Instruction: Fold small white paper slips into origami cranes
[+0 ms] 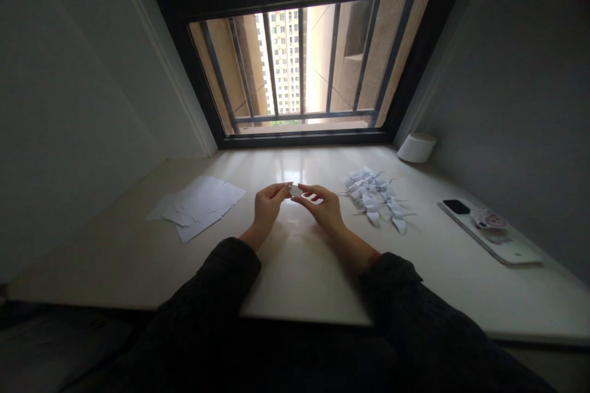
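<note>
Between my two hands, above the middle of the pale sill, is a small folded piece of white paper (296,191). My left hand (270,204) pinches its left side with thumb and fingertips. From the right, my right hand (322,204) grips the other side between thumb and index finger. To the right lies a pile of small folded paper shapes (371,193) with thin pointed ends. On the left is a loose stack of flat white paper sheets (203,202). The exact folds of the held piece are too small to make out.
A white phone (502,245) with a round sticker-like grip lies at the right. Near the window's right corner stands a white roll (416,148). The barred window (302,67) is behind the sill (295,282), whose front edge runs before my body. Walls rise on both sides.
</note>
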A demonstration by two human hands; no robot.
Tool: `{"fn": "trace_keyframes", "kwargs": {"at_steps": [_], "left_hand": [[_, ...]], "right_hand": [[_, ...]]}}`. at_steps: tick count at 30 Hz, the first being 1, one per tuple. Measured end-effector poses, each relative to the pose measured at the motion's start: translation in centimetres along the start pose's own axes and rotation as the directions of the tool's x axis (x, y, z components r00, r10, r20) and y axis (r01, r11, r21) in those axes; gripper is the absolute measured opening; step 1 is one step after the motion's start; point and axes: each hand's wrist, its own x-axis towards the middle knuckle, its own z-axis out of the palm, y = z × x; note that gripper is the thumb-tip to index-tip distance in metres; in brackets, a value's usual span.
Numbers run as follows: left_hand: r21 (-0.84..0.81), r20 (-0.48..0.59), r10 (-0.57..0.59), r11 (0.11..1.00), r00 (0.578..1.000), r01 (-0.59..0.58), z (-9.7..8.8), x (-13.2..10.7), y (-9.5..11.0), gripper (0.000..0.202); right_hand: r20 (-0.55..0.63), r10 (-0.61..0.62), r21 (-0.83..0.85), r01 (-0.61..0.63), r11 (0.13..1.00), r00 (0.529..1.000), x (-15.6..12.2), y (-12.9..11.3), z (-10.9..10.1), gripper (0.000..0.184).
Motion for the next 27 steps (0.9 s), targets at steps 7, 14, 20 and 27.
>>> {"fn": "trace_keyframes", "kwargs": {"at_steps": [7, 14, 20, 27], "left_hand": [[-0.018, 0.017, -0.050, 0.999, 0.999, 0.050, 0.16, -0.06, -0.11, 0.031], [-0.080, 0.028, -0.113, 0.990, 0.993, 0.115, -0.11, 0.28, -0.35, 0.036], [-0.103, 0.033, -0.122, 0.987, 0.992, 0.125, -0.06, 0.29, -0.27, 0.037], [-0.075, 0.074, -0.054, 0.995, 0.996, 0.060, 0.06, 0.08, -0.07, 0.036]], "right_hand": [[-0.029, -0.133, -0.175, 0.126, 0.976, 0.991, -0.19, -0.01, -0.30, 0.036], [-0.042, -0.149, -0.138, 0.142, 0.980, 0.988, -0.19, 0.12, -0.42, 0.025], [-0.039, -0.134, -0.177, 0.125, 0.976, 0.990, -0.16, -0.01, -0.45, 0.020], [-0.034, -0.129, -0.226, 0.118, 0.967, 0.991, -0.13, -0.26, -0.42, 0.018]]}}
